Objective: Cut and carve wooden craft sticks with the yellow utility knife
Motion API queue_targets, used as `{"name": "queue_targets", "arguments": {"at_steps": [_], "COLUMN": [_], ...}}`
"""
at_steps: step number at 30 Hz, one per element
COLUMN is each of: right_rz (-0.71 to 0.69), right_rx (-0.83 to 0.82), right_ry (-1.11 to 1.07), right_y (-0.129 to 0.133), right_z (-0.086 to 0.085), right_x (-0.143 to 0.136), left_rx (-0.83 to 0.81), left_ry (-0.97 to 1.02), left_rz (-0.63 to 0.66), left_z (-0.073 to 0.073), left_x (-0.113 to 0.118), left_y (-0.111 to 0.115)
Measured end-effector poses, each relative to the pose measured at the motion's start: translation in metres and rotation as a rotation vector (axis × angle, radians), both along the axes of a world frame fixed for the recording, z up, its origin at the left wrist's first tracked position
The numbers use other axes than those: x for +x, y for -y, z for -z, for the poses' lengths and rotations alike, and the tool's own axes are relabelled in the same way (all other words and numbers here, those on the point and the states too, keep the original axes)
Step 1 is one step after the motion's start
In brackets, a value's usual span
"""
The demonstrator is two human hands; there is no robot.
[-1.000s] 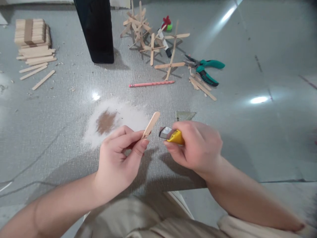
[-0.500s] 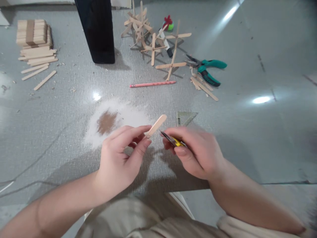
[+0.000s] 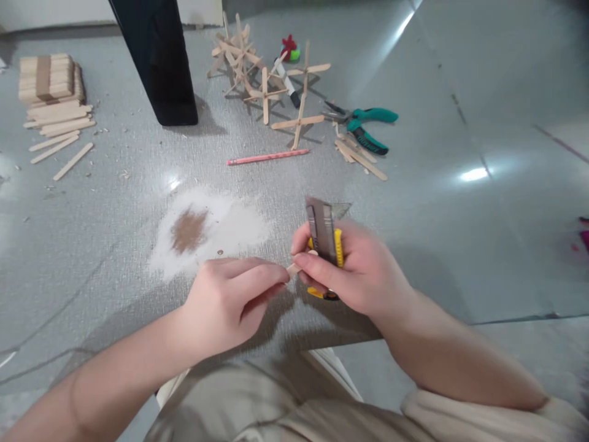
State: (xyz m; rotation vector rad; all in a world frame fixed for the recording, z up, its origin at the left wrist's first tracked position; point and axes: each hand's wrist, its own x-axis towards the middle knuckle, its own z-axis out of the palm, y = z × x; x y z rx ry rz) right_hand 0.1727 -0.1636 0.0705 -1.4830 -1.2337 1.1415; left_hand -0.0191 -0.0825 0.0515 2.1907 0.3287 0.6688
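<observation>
Between my two hands is a short wooden craft stick (image 3: 293, 270), mostly covered by fingers. My left hand (image 3: 237, 304) pinches its left end. In my right hand (image 3: 354, 270) is a yellow and black utility knife (image 3: 324, 233), its wide grey blade end pointing away from me. The thumb of that hand presses on the stick's other end, beside the knife. Just beyond the knife, partly hidden by it, lies a clear set square (image 3: 341, 210). White powder (image 3: 239, 224) with a brown patch (image 3: 188, 230) is spread on the table left of the hands.
A black upright panel (image 3: 159, 67) stands at the back. Stacked craft sticks (image 3: 46, 80) and loose ones lie far left. Joined stick crosses (image 3: 265, 95), a glue pen (image 3: 288, 83), a pink pencil (image 3: 268, 157) and green-handled pliers (image 3: 368, 123) lie beyond my hands.
My right hand has turned the knife from lying sideways to pointing away and moved left to grip the stick's free end. My left hand has tipped over. The whole view has shifted slightly.
</observation>
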Motion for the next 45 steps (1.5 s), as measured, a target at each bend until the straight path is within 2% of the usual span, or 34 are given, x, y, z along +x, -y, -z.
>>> {"name": "queue_targets", "arguments": {"at_steps": [3, 7, 10, 14, 18, 21, 25, 30, 34, 36, 38, 39, 41, 42, 45], "right_rz": [-0.069, -0.136, -0.162, -0.187, -0.215, -0.180, -0.119, -0.097, -0.095, -0.103, -0.110, -0.108, -0.103, -0.101, -0.103], "right_rx": [-0.029, -0.099, -0.164, -0.177, -0.183, -0.163, -0.141, -0.127, -0.109, -0.094, -0.079, -0.069, -0.043, -0.027, 0.038], "right_ry": [-0.049, -0.178, -0.303, -0.352, -0.343, -0.292, -0.235, -0.190, -0.155, -0.147, -0.132, -0.113, -0.059, -0.025, 0.097], "right_y": [-0.002, -0.003, -0.003, -0.004, -0.004, -0.003, -0.002, -0.002, 0.000, 0.000, 0.001, 0.001, 0.001, 0.001, 0.001], "right_z": [0.000, 0.003, 0.005, 0.008, 0.008, 0.008, 0.007, 0.006, 0.005, 0.005, 0.005, 0.005, 0.004, 0.004, 0.002], "right_x": [0.001, 0.001, 0.000, 0.000, 0.002, 0.004, 0.008, 0.010, 0.011, 0.011, 0.011, 0.010, 0.010, 0.010, 0.009], "left_rx": [0.079, 0.278, 0.417, 0.431, 0.407, 0.325, 0.174, 0.195, 0.275, 0.434, 0.607, 0.638, 0.626, 0.584, 0.517], "left_ry": [-0.018, -0.092, -0.139, -0.188, -0.219, -0.233, -0.228, -0.184, -0.229, -0.375, -0.388, -0.406, -0.332, -0.310, -0.267], "left_rz": [0.053, 0.118, 0.107, 0.116, 0.121, 0.046, -0.092, -0.086, -0.171, -0.322, -0.583, -0.623, -0.606, -0.555, -0.408], "left_z": [-0.003, -0.006, -0.010, -0.014, -0.009, -0.007, -0.013, -0.017, -0.012, -0.010, -0.009, -0.010, -0.012, -0.013, -0.016], "left_x": [-0.002, -0.004, -0.004, -0.002, -0.002, -0.005, -0.009, -0.007, -0.012, -0.020, -0.028, -0.031, -0.035, -0.035, -0.025], "left_y": [-0.005, -0.009, -0.009, -0.006, -0.004, -0.007, -0.018, -0.022, -0.032, -0.046, -0.059, -0.064, -0.067, -0.063, -0.042]}}
